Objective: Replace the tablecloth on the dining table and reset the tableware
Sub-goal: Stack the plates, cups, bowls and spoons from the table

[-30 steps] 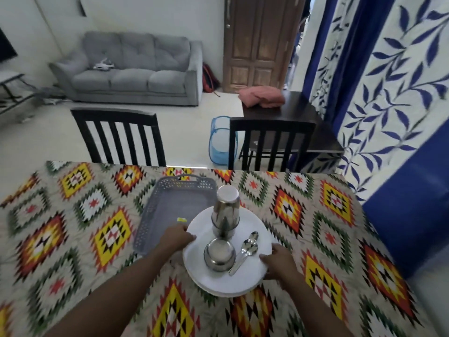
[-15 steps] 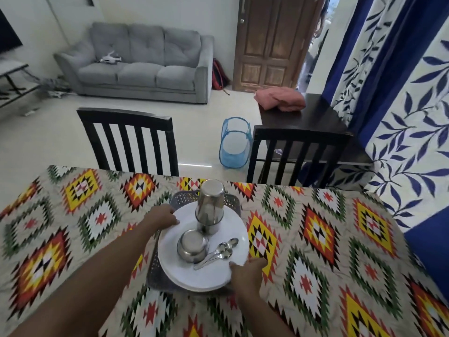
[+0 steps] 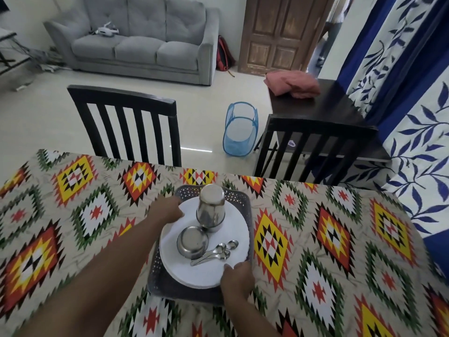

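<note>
Stack of white plates (image 3: pixel 206 263): held over a grey perforated tray (image 3: pixel 240 200) near the far edge of the table, on the patterned tablecloth (image 3: pixel 328 239). Gripped at its far-left rim by the left hand (image 3: pixel 167 210), at its near-right rim by the right hand (image 3: pixel 237 276). Carried on top: upturned steel tumbler (image 3: pixel 211 207), steel bowl (image 3: pixel 192 242), spoons (image 3: pixel 218 250).

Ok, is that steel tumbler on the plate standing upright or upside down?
Upside down: the steel tumbler shows a closed flat base on top, and its wider end rests on the white plate.
</note>
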